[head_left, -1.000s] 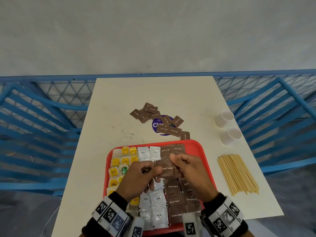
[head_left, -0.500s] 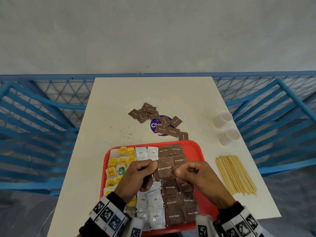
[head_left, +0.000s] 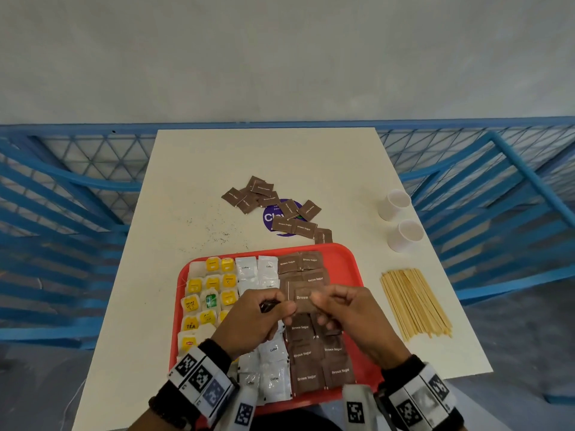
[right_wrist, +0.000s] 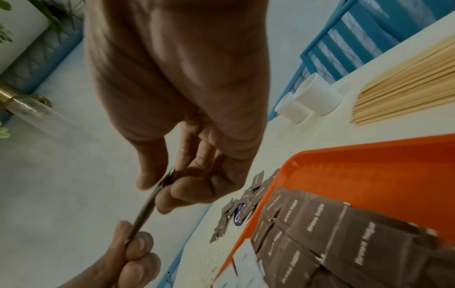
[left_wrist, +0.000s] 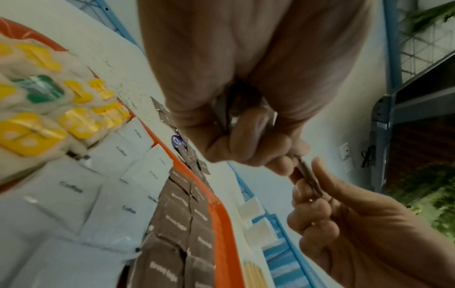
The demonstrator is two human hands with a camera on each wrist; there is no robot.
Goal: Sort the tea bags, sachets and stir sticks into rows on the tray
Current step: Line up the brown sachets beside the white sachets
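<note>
**A:** What does the head view show?

**B:** My left hand [head_left: 259, 318] and right hand [head_left: 351, 315] meet above the red tray [head_left: 348, 262]. Together they pinch one brown sugar sachet [head_left: 301, 298], each taking a side edge between thumb and fingertips. It hangs above the brown sachet rows [head_left: 317, 356] at the tray's right part. The white coffee sachets [head_left: 256, 270] fill the tray's middle, and the tea bags [head_left: 211, 289] fill its left. Loose brown sachets [head_left: 280, 209] lie on the table [head_left: 186, 188] beyond the tray's far edge. The stir sticks [head_left: 415, 301] lie on the table right of the tray, and two white cups [head_left: 399, 219] stand farther back on that side.

**A:** And the left wrist view?

**B:** My left hand [left_wrist: 246, 124] curls down and pinches the sachet [left_wrist: 309, 175], seen edge-on. My right hand [left_wrist: 344, 224] grips its other end. The tray [left_wrist: 221, 224] lies below with its sorted rows.

**A:** The right wrist view?

**B:** My right hand [right_wrist: 187, 136] pinches the thin sachet [right_wrist: 145, 210] between thumb and forefinger. My left hand [right_wrist: 128, 259] holds the lower end. The tray [right_wrist: 369, 165] sits below on the right, with the stir sticks [right_wrist: 403, 81] beyond its far rim.
</note>
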